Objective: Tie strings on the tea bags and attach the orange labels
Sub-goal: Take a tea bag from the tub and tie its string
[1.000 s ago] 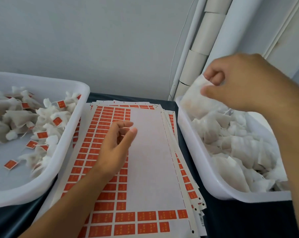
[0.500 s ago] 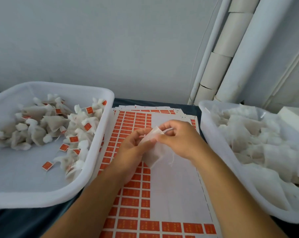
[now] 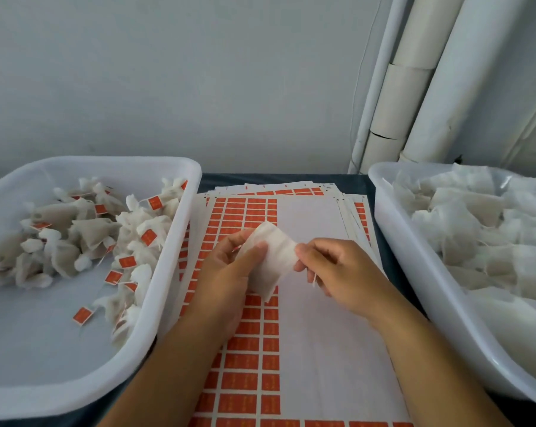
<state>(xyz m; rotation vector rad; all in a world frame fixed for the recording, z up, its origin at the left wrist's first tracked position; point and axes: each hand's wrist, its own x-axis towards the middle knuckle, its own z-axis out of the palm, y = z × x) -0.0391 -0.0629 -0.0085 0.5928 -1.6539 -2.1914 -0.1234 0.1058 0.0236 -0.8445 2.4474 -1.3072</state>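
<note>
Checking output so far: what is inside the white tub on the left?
The left tub holds a loose heap of finished tea bags with orange labels on strings. Anything beneath the heap is covered.

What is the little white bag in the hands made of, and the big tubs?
Tea bag: probably thin filter paper or mesh, matte, soft, creasing. Tubs: likely white plastic, smooth and slightly see-through, with rounded moulded rims.
</note>
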